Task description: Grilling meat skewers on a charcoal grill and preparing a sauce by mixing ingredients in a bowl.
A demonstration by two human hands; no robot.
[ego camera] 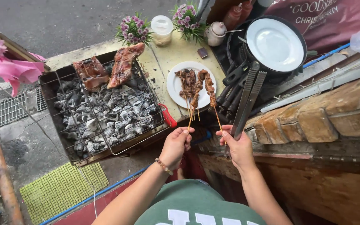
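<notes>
The left hand [176, 143] is pinching closed on the lower ends of several wooden skewers of grilled meat [192, 85], whose meat is lying on a white plate [176, 85] beside the charcoal grill [105, 112]. The right hand [238, 146] is gripping long metal tongs [248, 98] together with one more skewer [213, 100]. Fingers are hiding the skewer ends, so the exact count is staying unclear.

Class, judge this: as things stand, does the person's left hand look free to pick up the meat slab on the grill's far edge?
Probably not yet: the left hand is pinching skewer sticks, so it is occupied. Otherwise the meat slab lies uncovered on the grill, nothing blocking.
</notes>
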